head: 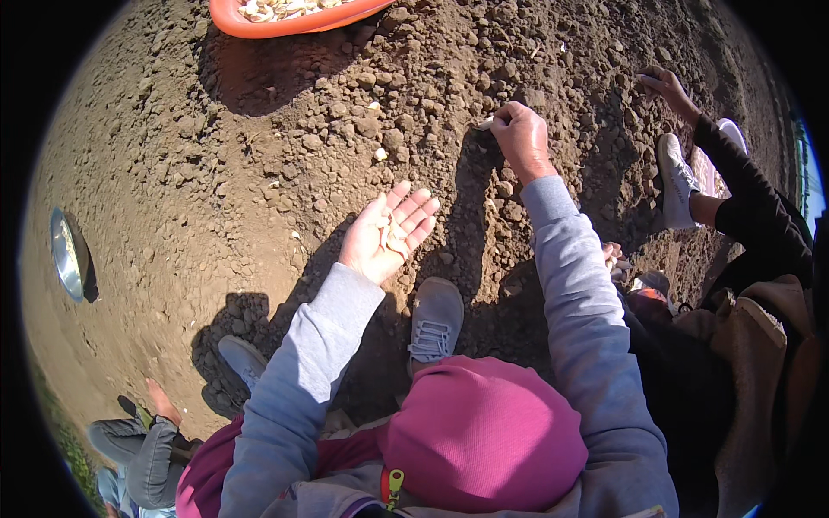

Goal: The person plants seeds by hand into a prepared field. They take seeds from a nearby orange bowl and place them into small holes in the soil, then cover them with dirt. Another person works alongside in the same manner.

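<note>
My left hand (390, 233) is palm up over the soil, fingers loosely spread, with several pale garlic cloves (393, 234) resting in it. To its right and farther out, my right hand (522, 137) pinches a whitish clove (486, 123) between thumb and fingertips, close to the cloddy ground beside a shaded furrow (471, 194). Loose cloves (380, 154) lie on the soil between and beyond the hands. An orange plastic basin (291, 26) holding many cloves stands at the top edge, only partly in view.
At the right, a co-worker's hand (662, 83) reaches low over the soil, near a light shoe (677, 181). A metal bowl (67, 254) sits at far left. Another person's bent leg (152, 463) shows at lower left. My shoe (435, 317) stands just below my left hand.
</note>
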The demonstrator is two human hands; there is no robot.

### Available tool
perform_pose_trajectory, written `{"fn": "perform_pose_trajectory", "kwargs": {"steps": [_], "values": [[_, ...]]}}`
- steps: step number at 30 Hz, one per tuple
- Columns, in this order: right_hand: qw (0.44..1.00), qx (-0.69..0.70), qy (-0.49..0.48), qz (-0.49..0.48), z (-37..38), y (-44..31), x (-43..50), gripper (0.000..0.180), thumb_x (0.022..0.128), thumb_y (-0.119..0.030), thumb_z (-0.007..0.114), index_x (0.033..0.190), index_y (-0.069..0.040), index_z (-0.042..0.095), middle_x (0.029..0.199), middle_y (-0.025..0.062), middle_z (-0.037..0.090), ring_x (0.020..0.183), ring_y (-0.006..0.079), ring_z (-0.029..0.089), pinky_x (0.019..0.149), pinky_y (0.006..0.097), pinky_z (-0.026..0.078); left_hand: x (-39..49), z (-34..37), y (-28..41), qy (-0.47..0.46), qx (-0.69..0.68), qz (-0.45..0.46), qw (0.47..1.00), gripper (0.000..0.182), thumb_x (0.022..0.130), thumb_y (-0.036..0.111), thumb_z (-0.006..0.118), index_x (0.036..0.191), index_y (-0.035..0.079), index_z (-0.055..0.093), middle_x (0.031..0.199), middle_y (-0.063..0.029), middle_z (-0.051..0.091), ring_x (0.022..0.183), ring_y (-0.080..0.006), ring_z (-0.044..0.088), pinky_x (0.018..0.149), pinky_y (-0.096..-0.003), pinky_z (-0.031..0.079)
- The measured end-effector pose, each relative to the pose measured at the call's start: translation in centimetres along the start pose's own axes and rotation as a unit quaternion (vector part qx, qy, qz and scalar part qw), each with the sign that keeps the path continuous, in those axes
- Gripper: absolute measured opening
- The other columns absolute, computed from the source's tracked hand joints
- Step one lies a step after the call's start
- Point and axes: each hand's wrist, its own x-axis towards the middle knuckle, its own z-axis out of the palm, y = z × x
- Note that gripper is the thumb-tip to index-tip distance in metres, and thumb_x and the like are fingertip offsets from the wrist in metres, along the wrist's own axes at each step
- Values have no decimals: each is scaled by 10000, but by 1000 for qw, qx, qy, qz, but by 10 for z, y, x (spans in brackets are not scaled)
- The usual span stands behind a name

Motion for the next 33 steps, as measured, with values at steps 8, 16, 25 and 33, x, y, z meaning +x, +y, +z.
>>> {"fn": "perform_pose_trajectory", "kwargs": {"steps": [8, 16, 25, 33], "values": [[981, -127, -59, -133, 15, 11, -11, 202, 757, -86, 679, 959, -89, 664, 857, 104, 607, 866, 297, 606, 761, 380, 519, 1, -2, 19, 20, -10, 6, 1000, 385, 1021, 318, 314, 1231, 61, 509, 1242, -190, 565, 1170, -347, 542, 967, -471, 469], [967, -192, -58, -158, 16, 13, 11, 68, 802, -129, 635, 824, -66, 623, 864, 131, 621, 811, 305, 627, 727, 400, 533, -7, -14, 14, 0, -3, 4, 1000, 385, 1022, 320, 317, 1216, 65, 530, 1239, -186, 571, 1187, -340, 535, 954, -456, 487], [932, -294, -149, -152, 26, 5, 40, 179, 838, -108, 497, 804, -58, 665, 787, 144, 662, 772, 331, 657, 685, 424, 537, -1, -21, 25, -13, -23, -2, 1000, 394, 1025, 322, 300, 1201, 60, 537, 1210, -185, 590, 1166, -339, 551, 926, -455, 506], [891, -364, -233, -139, 27, -17, 65, 164, 803, -126, 556, 818, -80, 712, 828, 136, 686, 804, 315, 670, 682, 399, 542, 8, -4, 36, -36, -32, 8, 999, 394, 1018, 338, 318, 1229, 68, 512, 1237, -180, 569, 1173, -330, 542, 973, -462, 462]]}}
